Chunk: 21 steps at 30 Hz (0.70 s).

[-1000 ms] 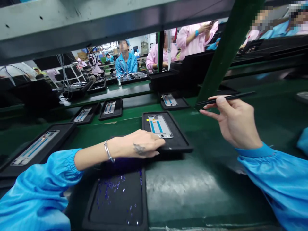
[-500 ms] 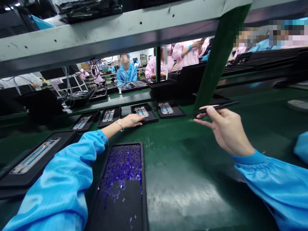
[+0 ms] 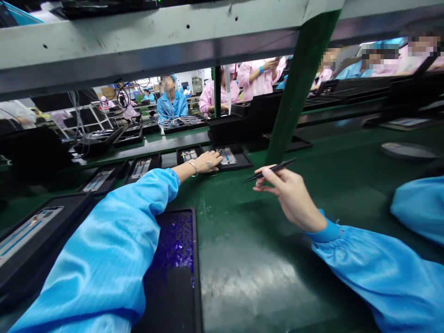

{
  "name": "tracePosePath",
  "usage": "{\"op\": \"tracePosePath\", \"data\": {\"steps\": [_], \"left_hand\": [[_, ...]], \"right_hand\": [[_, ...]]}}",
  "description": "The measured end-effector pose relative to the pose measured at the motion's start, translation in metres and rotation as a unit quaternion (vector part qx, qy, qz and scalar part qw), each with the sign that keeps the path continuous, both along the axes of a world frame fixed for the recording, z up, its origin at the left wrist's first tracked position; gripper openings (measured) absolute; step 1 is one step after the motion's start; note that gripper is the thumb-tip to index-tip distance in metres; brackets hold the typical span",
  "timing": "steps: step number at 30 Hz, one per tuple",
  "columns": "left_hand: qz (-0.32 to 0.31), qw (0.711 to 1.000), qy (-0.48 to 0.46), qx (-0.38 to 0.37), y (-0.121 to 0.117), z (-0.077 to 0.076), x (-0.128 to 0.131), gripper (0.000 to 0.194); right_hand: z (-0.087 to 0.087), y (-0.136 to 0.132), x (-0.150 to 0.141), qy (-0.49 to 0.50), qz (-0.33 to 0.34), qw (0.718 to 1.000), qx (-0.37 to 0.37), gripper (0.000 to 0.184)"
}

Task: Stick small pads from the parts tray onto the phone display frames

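My left hand (image 3: 208,162), with a bracelet at the wrist, reaches out to the left edge of the rightmost small black tray (image 3: 245,162). Its fingers are stretched out beside the phone frame (image 3: 227,156) in that tray; whether they touch it I cannot tell. My right hand (image 3: 286,189) is raised above the green bench, closed around slim black tweezers (image 3: 270,170) that point left. Under my left forearm lies a long black tray (image 3: 198,296) scattered with many tiny blue-violet pieces (image 3: 178,245), partly hidden by the sleeve.
More black trays with phone frames (image 3: 140,167) stand in a row to the left. A larger tray with a phone frame (image 3: 34,226) lies at the near left. A green post (image 3: 298,83) and a grey beam (image 3: 138,46) cross ahead. Another blue sleeve (image 3: 419,208) appears at the right.
My left hand has moved right, from the neighbouring tray to the rightmost one. My right hand has shifted left and slightly down with the tweezers. The view has turned a little to the right.
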<state>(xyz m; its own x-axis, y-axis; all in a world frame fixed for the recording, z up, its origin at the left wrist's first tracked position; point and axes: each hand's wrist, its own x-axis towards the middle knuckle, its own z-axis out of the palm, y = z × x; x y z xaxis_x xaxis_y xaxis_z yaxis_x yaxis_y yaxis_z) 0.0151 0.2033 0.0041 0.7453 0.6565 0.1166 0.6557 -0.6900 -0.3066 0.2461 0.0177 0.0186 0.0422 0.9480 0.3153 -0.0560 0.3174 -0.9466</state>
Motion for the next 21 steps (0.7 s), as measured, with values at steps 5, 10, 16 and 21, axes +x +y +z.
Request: {"op": "tracePosePath", "data": {"steps": [5, 10, 16, 21], "left_hand": [[-0.002, 1.000, 0.006, -0.025, 0.011, -0.009, 0.032, 0.035], [-0.033, 0.999, -0.006, -0.043, -0.005, 0.008, 0.023, 0.034], [-0.118, 0.990, -0.032, -0.077, -0.084, 0.025, 0.002, 0.018], [-0.165, 0.979, -0.035, -0.111, -0.182, 0.018, -0.012, 0.018]], "right_hand": [[0.001, -0.004, -0.001, -0.005, 0.009, 1.000, -0.006, 0.040], [0.011, -0.006, 0.006, 0.034, 0.013, 0.999, 0.010, 0.037], [0.024, -0.011, 0.009, 0.087, 0.012, 0.996, 0.023, 0.030], [0.027, -0.016, 0.003, 0.098, -0.008, 0.993, 0.059, 0.024]]}}
